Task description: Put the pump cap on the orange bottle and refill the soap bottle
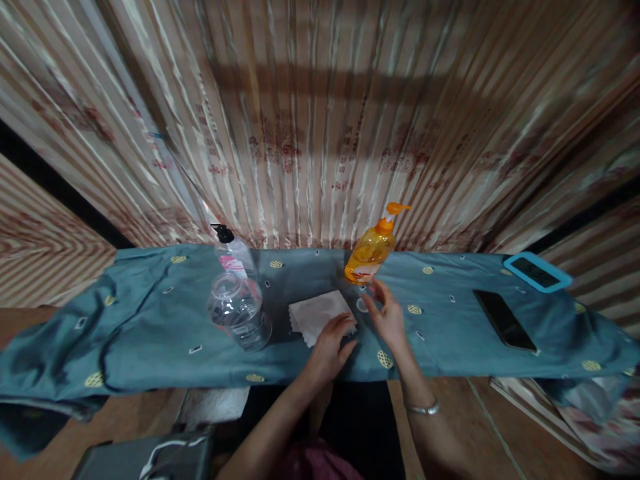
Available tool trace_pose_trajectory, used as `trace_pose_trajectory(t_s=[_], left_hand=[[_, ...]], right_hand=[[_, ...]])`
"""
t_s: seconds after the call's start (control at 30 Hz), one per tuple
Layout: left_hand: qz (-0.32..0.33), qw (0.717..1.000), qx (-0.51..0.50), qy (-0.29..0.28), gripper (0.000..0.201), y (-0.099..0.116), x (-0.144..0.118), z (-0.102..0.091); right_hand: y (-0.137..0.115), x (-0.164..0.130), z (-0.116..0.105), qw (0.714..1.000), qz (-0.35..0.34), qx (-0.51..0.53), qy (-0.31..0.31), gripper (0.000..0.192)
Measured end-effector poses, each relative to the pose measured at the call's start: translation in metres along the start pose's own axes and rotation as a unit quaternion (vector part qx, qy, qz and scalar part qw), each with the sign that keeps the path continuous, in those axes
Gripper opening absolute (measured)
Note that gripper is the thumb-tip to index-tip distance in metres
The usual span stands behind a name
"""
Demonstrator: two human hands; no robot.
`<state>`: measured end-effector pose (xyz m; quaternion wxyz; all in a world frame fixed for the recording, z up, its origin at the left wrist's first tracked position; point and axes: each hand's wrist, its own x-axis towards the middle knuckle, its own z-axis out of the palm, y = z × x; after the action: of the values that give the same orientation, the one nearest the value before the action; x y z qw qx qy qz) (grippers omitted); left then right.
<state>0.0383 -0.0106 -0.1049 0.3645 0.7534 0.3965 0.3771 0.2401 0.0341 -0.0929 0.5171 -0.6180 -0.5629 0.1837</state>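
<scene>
My left hand (pixel 331 345) rests on the right corner of a folded white cloth (pixel 315 313), its fingers stretched over the edge and the thumb apart. Just right of it, my right hand (pixel 389 319) hovers low with thumb and forefinger apart. A small round whitish cap or disc (pixel 362 305) lies beside its thumb; whether they touch I cannot tell. Behind my right hand stands an orange pump bottle (pixel 371 255), part full. To the left of the cloth is a clear plastic jar (pixel 243 313) without a lid, and behind it a clear pump bottle (pixel 236 257) with a black pump.
A black phone (pixel 504 321) lies on the right of the green cloth-covered table (pixel 160 320). Farther right is a blue-framed device (pixel 537 272) with a dark screen. A striped curtain (pixel 310 133) hangs behind the table. A grey box (pixel 145 457) with a white cable sits below left.
</scene>
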Motion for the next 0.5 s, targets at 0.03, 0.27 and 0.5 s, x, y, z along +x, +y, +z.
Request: trace_pose_trajectory(t_s=[0.03,0.27,0.5], left_hand=[[0.0,0.999,0.025,0.024,0.046,-0.005,-0.005,-0.007],[-0.085,0.966,0.141,0.198,0.049,-0.061,-0.008,-0.059],[-0.123,0.966,0.086,0.212,0.051,-0.074,0.023,-0.076]], right_hand=[[-0.002,-0.014,0.006,1.0,-0.013,-0.003,-0.028,0.057],[0.0,-0.059,0.06,0.993,-0.05,-0.046,-0.099,0.053],[0.001,-0.055,0.074,0.989,-0.047,-0.085,-0.109,0.042]])
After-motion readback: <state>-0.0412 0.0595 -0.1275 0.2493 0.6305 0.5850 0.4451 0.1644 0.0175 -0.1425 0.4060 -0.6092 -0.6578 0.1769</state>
